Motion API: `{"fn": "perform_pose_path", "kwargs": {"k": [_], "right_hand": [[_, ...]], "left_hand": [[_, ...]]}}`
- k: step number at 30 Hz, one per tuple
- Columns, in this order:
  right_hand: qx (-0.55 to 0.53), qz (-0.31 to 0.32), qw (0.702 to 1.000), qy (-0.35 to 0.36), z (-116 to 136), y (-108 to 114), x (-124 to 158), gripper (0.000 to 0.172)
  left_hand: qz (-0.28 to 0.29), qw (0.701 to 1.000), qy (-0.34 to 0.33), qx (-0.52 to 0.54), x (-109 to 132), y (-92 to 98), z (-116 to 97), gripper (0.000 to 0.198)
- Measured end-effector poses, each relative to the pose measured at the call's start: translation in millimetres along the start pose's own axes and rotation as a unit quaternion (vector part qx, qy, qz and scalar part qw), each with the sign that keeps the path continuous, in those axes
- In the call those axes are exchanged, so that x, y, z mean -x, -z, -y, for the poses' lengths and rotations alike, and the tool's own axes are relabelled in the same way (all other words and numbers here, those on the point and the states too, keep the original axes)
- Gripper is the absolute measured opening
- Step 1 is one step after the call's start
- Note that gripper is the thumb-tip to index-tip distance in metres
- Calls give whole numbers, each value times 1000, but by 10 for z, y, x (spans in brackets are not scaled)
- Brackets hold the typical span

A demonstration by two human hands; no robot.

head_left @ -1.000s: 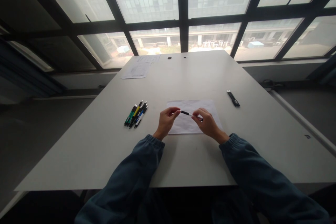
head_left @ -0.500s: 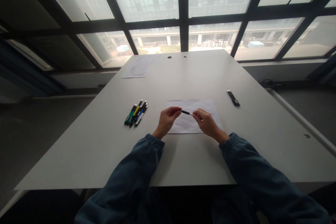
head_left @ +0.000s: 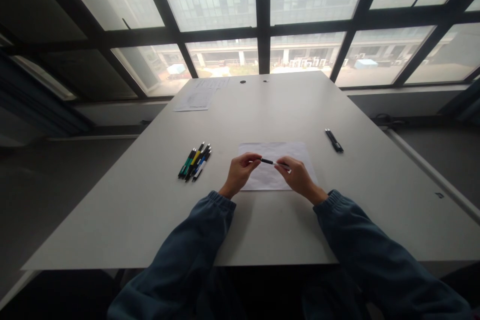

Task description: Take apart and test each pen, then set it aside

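A black-and-white pen (head_left: 267,161) lies level between my two hands, above a sheet of white paper (head_left: 277,180). My left hand (head_left: 241,171) pinches its black end between thumb and fingertips. Around the white part and the other end, the fingers of my right hand (head_left: 294,174) are closed. Part of the pen is covered by the right fingers. To the left of the paper, a bunch of several pens (head_left: 194,162) in green, yellow, black, blue and white rests on the table.
Black pens (head_left: 333,140) lie side by side on the white table (head_left: 123,220), right of the paper. Printed sheets (head_left: 195,99) are at the far left edge. Large windows (head_left: 217,55) stand behind the table. A small dark mark (head_left: 439,195) shows near the right edge.
My left fingertips have shifted very slightly to the right along with the pen. Otherwise both hands hold nearly the same pose, and the loose pens have not moved.
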State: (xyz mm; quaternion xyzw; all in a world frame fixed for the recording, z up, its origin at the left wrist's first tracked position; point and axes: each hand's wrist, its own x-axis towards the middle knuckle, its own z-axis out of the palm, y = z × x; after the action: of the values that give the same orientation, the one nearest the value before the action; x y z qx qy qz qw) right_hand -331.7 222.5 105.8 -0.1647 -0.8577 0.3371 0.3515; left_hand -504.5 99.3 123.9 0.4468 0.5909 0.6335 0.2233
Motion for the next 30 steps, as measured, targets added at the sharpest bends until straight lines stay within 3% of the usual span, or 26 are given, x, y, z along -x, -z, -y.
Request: {"fn": "perform_pose_path", "kwargs": {"k": [14,22,28,30], "right_hand": [[-2,-22,1000,-15,-50,-21,-1,13],[4,8,1000,2,-14,-8,-2,18],[6,8,1000,4,-26,-13,0,18],[10,11,1000,6,-28,-13,1,18]], "left_hand": [[4,1000,2,-3,-3,0,12,23],[15,1000,-7,-8,-12,16,28,20],[42,999,15,-6,-23,45,32,50],[17,999,15,-40,-29,60,41,37]]}}
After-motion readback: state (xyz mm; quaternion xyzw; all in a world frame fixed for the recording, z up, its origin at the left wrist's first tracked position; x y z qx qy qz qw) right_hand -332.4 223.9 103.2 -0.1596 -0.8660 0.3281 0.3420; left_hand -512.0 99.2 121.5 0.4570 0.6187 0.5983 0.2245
